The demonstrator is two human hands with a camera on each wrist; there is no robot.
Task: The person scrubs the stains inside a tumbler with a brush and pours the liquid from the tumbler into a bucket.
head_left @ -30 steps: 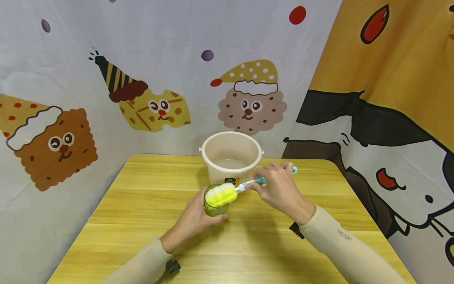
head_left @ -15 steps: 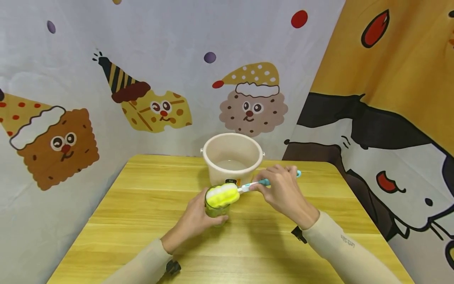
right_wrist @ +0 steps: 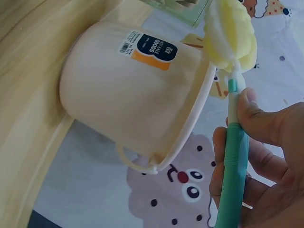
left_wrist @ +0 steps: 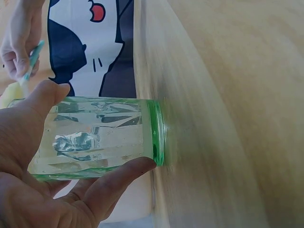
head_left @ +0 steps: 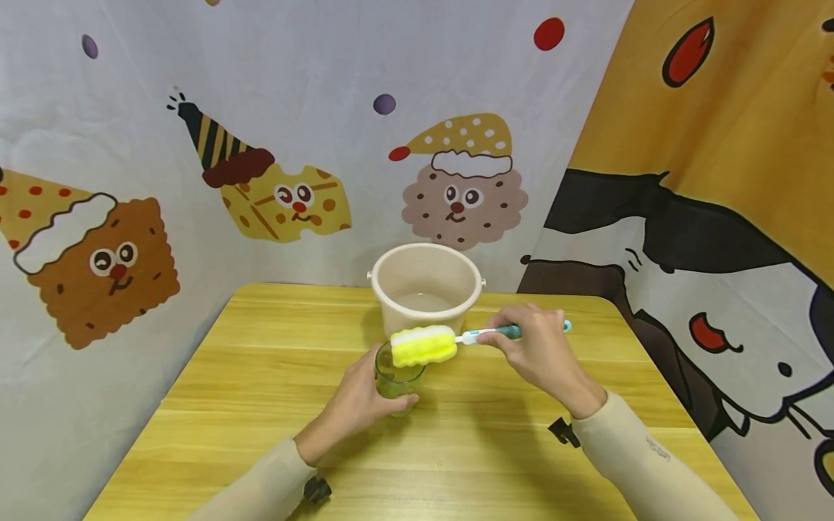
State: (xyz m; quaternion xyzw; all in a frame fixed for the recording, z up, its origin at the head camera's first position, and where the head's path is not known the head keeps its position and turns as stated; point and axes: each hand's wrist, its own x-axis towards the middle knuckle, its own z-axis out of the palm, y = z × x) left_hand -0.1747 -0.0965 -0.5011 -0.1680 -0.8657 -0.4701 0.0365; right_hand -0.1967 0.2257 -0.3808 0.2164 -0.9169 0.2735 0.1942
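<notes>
My left hand (head_left: 355, 400) grips a green clear drinking glass (head_left: 399, 389), thumb on its near side. In the left wrist view the glass (left_wrist: 104, 135) has faceted sides, and its base is at the tabletop. With my right hand (head_left: 537, 352) I hold a sponge bottle brush by its teal and white handle (head_left: 507, 332). Its yellow and white sponge head (head_left: 423, 346) lies nearly level over the glass's rim, above the opening. In the right wrist view my thumb and fingers wrap the handle (right_wrist: 232, 166).
A cream bucket (head_left: 426, 311) stands behind the glass near the table's back edge, with a label on its front and a little liquid apparently at the bottom. The wooden table (head_left: 260, 369) meets a cartoon-printed curtain (head_left: 313, 87) behind and at the right.
My right hand has moved to the right, drawing the brush head up from the glass's mouth to above its rim. The left hand and glass stay nearly in place.
</notes>
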